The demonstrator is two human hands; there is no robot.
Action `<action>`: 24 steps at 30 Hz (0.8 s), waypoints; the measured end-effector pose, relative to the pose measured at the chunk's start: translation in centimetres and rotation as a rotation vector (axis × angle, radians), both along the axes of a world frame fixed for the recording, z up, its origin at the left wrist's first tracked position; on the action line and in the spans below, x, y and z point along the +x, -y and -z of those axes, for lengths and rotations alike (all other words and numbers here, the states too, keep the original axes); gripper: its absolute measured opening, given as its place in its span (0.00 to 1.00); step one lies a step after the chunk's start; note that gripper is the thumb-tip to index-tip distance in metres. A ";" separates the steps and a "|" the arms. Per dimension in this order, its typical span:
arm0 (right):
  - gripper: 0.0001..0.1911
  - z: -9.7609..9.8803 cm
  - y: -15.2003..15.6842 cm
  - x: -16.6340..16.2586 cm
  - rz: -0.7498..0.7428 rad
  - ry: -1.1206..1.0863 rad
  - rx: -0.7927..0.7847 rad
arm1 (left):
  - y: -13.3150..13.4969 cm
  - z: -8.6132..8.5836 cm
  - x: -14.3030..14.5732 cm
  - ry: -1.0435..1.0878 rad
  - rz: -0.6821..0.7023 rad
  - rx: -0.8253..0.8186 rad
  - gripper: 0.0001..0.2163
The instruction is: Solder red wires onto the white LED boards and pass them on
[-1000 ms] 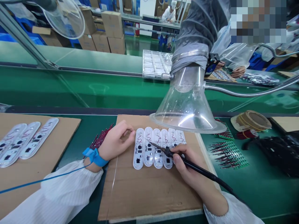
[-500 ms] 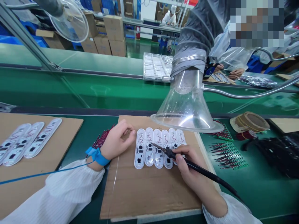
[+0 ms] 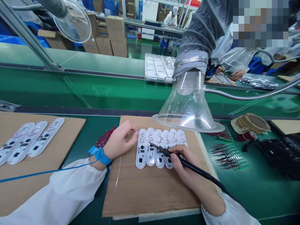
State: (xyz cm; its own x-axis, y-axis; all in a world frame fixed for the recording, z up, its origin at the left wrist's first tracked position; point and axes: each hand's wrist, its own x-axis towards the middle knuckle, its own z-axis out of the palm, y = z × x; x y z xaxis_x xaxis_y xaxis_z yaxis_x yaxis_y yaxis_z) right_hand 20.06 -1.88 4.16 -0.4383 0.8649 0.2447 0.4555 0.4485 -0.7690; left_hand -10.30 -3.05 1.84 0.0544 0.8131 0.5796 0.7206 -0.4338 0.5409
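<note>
My right hand (image 3: pixel 185 164) grips a soldering iron (image 3: pixel 166 152) like a pen, its tip over the upper part of the second white oval circuit board (image 3: pixel 150 156) from the left. Several such boards stand side by side in a row, each with thin red wires and black parts. My left hand (image 3: pixel 122 137), closed in a pinch beside the leftmost board (image 3: pixel 141 157), holds a thin solder wire (image 3: pixel 144 137) that runs toward the iron's tip. Whether wire and tip touch is too small to tell. A blue wrist strap (image 3: pixel 100 155) circles my left wrist.
Cardboard (image 3: pixel 150 193) lies under the boards. A clear fume hood (image 3: pixel 187 106) hangs just above their far end. Red wires (image 3: pixel 105 137) lie behind my left wrist; green boards with wires (image 3: pixel 228 156) sit at right. More white boards (image 3: pixel 47 137) rest at left. A co-worker's hands (image 3: pixel 237 75) are across the bench.
The iron's tip has shifted slightly left and up along the second board, and my right hand with it. My left hand still pinches the solder wire. The whole view has shifted a little.
</note>
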 end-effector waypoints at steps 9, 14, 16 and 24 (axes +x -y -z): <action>0.07 0.4 0.1 -0.1 0.029 -0.030 -0.009 | 0.0 -0.1 -0.4 0.000 0.015 0.007 0.09; 0.07 0.1 0.6 0.1 0.059 -0.036 -0.006 | -0.2 -0.2 -1.3 0.021 0.026 0.038 0.07; 0.08 0.2 0.9 0.1 0.089 -0.038 0.001 | -0.3 -0.1 -1.5 0.024 0.026 0.054 0.07; 0.05 0.7 1.1 -1.6 0.036 -0.107 0.074 | -0.2 0.3 -1.2 0.000 0.046 0.044 0.08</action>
State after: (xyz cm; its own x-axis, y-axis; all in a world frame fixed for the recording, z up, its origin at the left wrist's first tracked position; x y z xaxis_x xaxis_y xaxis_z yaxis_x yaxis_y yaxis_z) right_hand 18.43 -3.03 3.45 -0.3751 0.8577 0.3517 0.3897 0.4901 -0.7797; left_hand -11.52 -2.83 1.54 0.0914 0.7836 0.6145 0.6995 -0.4897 0.5204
